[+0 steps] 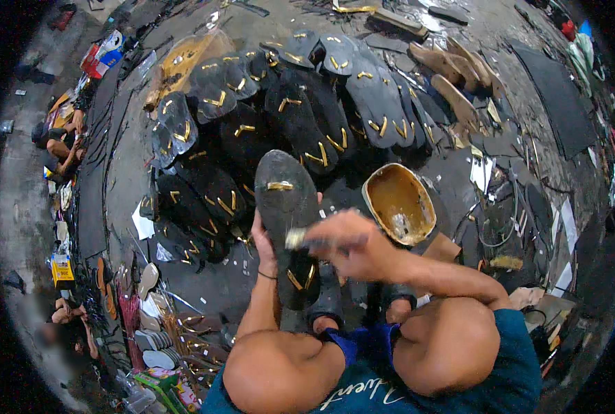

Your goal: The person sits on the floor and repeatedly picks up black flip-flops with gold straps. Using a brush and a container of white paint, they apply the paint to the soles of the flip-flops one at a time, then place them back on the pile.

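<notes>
The right hand point(349, 243) is motion-blurred (its brush point(296, 238) barely legible).

1. The sole point(285, 207) in the left hand point(264, 241) is black, with small gold strap pieces on it.
2. The brush point(299, 239) in the right hand point(345, 245) has a pale, cream tip.
3. The bowl point(398, 202) is yellow-brown inside, with a lighter rim.
4. The pile of soles point(300, 110) on the floor is black, each one with gold marks.
5. The soles at the back point(456, 76) are tan.
6. The floor point(204, 283) is dark grey, with small white scraps.
7. The shirt point(514, 372) is teal with white writing.
8. The shorts point(363, 341) are blue.
9. The box point(100, 58) at the far left is red and white.
10. The mat point(559, 96) is black.
</notes>
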A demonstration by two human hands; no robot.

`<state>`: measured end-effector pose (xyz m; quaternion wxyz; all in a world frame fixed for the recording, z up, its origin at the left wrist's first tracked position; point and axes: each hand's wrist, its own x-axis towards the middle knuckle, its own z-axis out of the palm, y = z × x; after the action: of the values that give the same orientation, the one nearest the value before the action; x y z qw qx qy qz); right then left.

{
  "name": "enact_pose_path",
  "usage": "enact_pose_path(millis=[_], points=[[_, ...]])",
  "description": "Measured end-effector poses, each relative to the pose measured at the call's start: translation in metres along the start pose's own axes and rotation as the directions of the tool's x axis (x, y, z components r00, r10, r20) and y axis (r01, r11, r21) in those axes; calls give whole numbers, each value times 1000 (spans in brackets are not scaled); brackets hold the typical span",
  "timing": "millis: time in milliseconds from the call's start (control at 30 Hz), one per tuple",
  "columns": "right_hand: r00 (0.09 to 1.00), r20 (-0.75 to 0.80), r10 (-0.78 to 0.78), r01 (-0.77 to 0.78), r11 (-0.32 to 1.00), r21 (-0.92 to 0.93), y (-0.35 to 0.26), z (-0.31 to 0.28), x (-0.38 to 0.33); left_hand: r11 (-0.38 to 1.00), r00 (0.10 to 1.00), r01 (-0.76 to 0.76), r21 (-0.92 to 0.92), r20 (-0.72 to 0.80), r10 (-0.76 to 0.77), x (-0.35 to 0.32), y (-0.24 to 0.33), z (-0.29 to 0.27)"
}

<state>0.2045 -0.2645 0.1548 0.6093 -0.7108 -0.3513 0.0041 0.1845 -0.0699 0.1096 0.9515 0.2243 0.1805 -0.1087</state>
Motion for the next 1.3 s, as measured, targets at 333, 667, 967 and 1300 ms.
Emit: enact_pose_path(millis=[333, 667, 967, 1300], points=[[962, -219, 163, -148, 986, 81, 45, -32, 61, 994, 992, -53, 99, 123, 41, -5, -12, -29], [968, 222, 121, -141, 987, 77, 18, 29, -35, 935, 949, -309, 175, -10, 315, 8, 32, -71], [863, -367, 348, -505, 638, -582, 95, -77, -82, 987, 1000, -19, -160, -10, 18, -117, -23, -124], [542, -13, 840, -462, 285, -840, 2, -138, -134, 994, 988, 43, -103, -146, -57, -124, -12, -115]])
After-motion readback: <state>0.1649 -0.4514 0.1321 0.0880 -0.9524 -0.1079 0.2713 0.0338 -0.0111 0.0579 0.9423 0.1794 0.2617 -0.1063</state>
